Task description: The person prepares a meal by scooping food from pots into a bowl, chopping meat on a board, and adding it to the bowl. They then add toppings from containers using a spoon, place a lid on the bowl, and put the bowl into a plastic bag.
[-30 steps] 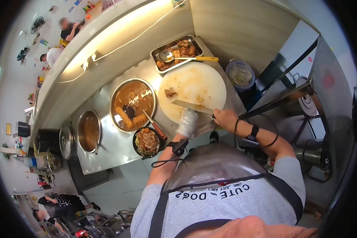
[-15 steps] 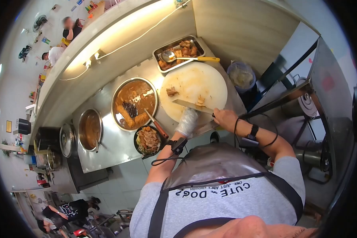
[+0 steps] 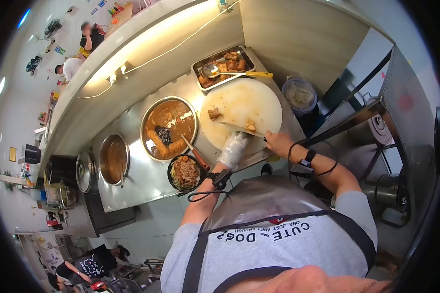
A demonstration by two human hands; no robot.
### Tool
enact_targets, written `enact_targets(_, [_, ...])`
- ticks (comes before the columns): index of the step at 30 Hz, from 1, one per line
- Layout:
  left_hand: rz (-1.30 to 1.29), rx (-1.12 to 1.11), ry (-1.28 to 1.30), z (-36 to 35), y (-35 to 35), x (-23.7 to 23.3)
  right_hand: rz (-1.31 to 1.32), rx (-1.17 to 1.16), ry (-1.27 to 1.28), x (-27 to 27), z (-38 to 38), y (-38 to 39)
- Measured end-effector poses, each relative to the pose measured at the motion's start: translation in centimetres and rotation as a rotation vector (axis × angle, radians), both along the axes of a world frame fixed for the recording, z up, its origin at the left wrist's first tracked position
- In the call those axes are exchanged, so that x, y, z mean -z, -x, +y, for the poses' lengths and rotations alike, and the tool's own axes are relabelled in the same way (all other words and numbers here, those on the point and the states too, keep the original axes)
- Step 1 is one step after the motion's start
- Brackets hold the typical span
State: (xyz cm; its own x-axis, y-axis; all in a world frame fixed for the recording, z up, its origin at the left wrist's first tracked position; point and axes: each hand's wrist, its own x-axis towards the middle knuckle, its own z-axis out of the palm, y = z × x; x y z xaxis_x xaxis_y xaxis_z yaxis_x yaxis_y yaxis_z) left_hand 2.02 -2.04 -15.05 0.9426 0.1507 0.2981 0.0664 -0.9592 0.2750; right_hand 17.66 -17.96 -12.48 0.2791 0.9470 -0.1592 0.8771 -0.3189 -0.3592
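My right hand (image 3: 278, 145) is closed round the handle of a knife (image 3: 240, 128), whose blade lies over the round white cutting board (image 3: 264, 100). My left hand (image 3: 233, 149), in a clear plastic glove, rests at the board's near edge beside the blade; its fingertips are partly hidden, and what they hold, if anything, cannot be made out. Small food pieces (image 3: 250, 125) lie by the blade, and a brown meat chunk (image 3: 214, 114) sits farther left on the board. A black bowl of shredded meat and greens (image 3: 185, 173) stands left of my left wrist.
A metal tray (image 3: 195, 68) of browned meat holds a yellow-handled ladle. Left of the board are a stew pot (image 3: 196, 128), a red-handled utensil (image 3: 199, 157) and a second pot (image 3: 101, 158). A lined bin (image 3: 299, 95) stands right. Other people are in the background.
My left hand has turned slightly at the blade, and the knife is tilted a little differently. The whole view has shifted slightly. At lower left, a person in black has moved.
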Motion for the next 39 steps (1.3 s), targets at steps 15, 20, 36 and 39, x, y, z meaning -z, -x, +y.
enact_targets(15, [0.127,0.068,0.132,1.5,-0.3,0.1,-0.02,-0.038,-0.03,0.1,0.3,-0.5])
enact_targets(20, [0.0,-0.008,0.275,1.0,-0.4,1.9,0.001,-0.049,-0.037,-1.7,-0.2,0.7])
enact_targets(36, [0.063,0.024,-0.05,0.9,0.5,2.0,-0.02,-0.049,-0.05,-0.8,0.2,0.2])
enact_targets(39, [0.063,0.005,0.16,0.5,0.5,2.1,0.013,-0.073,-0.102,0.0,-0.6,1.0])
